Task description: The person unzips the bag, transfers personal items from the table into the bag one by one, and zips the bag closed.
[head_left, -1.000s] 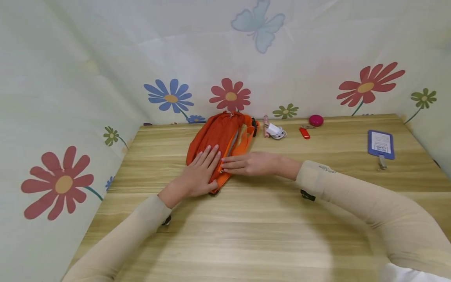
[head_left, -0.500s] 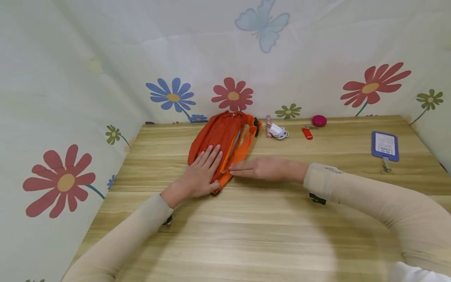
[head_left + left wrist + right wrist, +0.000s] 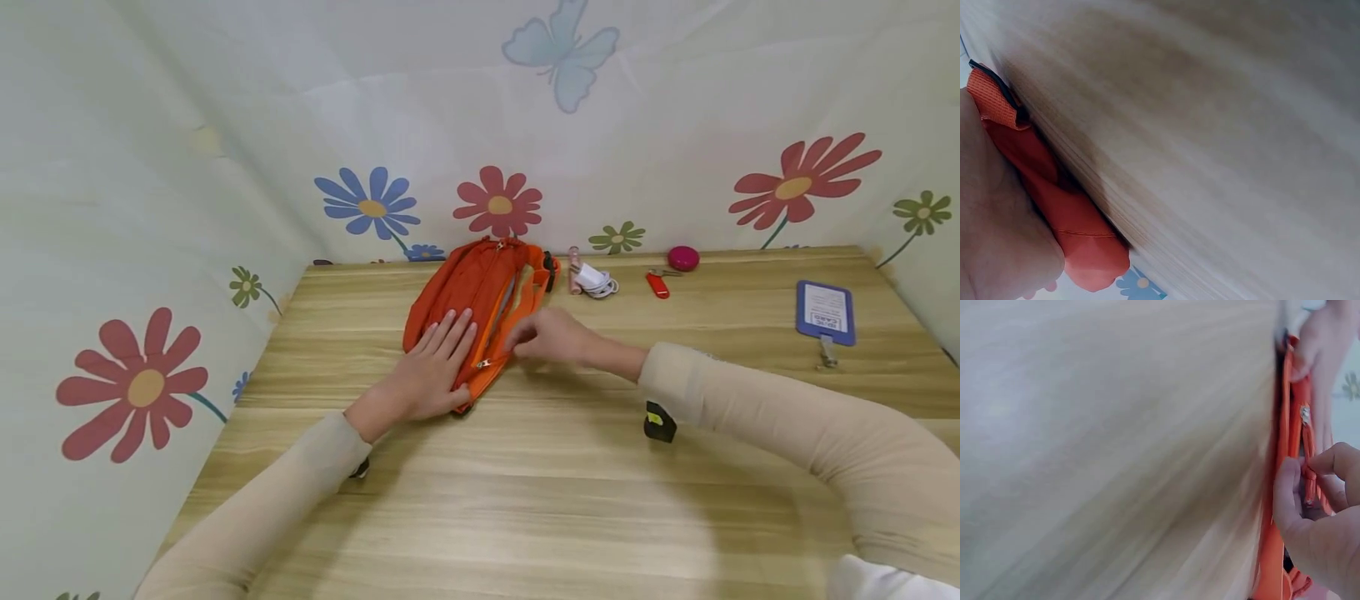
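An orange-red waist bag [image 3: 468, 283] lies on the table, its side zip parted over a grey lining. My left hand [image 3: 423, 375] rests on the bag's near end with fingers straight. In the left wrist view, the bag [image 3: 1085, 250] shows beneath that hand's edge. My right hand [image 3: 551, 336] is at the bag's right side, thumb and forefinger bent together. They pinch the orange cord of the zipper pull [image 3: 1310, 478] in the right wrist view. The metal zip slider [image 3: 483, 363] sits near the zip's close end.
Behind and right of the bag lie a pink tube [image 3: 574, 271], a white charger with cable [image 3: 596, 282], a key with red tag [image 3: 657, 284] and a magenta round case [image 3: 683, 258]. A blue badge holder [image 3: 826, 312] lies far right. A floral curtain [image 3: 420, 100] borders the table.
My right hand has gone from straight fingers beside the zip to bent fingers pinching the zipper pull. The left hand has stayed on the bag.
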{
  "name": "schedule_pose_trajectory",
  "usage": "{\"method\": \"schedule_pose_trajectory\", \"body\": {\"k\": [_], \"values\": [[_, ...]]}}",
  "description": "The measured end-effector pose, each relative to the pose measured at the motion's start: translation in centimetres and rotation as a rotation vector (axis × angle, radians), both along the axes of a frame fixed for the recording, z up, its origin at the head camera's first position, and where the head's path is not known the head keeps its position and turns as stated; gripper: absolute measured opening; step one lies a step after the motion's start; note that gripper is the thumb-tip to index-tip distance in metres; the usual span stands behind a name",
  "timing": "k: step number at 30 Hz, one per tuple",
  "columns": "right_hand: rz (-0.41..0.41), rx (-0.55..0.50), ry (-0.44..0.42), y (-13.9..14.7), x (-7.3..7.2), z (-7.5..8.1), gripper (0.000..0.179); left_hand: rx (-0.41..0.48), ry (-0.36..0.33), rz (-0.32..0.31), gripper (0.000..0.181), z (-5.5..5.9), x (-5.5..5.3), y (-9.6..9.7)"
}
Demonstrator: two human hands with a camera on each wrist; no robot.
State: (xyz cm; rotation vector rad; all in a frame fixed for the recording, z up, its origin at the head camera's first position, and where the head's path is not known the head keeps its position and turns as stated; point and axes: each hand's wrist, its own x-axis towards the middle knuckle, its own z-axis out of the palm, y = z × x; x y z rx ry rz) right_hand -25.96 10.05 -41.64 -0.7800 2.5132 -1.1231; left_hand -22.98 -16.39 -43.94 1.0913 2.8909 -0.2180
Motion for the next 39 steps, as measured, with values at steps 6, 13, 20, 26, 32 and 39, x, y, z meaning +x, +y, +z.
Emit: {"method": "schedule_pose_trajectory", "body": {"k": [6, 13, 20, 26, 32, 39], "values": [[-0.213, -0.308, -0.533, 0.7, -1.7, 0.7, 0.026, -0.019, 0.007, 0.001, 0.09, 0.1, 0.1, 0.3], [-0.4, -0.609, -0.823, 1.7, -3.4, 0.9, 0.039, -0.028, 0.015, -0.005, 0.089, -0.3, 0.0, 0.5], [-0.432, -0.707, -0.877, 2.1, -4.0, 1.3, 0.044, -0.029, 0.019, 0.0, 0.089, -0.2, 0.0, 0.5], [-0.329, -0.6, -0.932, 2.6, -4.2, 1.4, 0.033, -0.029, 0.015, 0.008, 0.089, -0.2, 0.0, 0.2], [-0.227, -0.523, -0.973, 2.8, -4.6, 1.8, 0.036, -0.029, 0.018, 0.01, 0.089, -0.5, -0.2, 0.1], [-0.174, -0.487, -0.873, 2.7, -5.6, 2.5, 0.04, -0.044, 0.002, 0.016, 0.09, -0.5, -0.1, 0.1]]}}
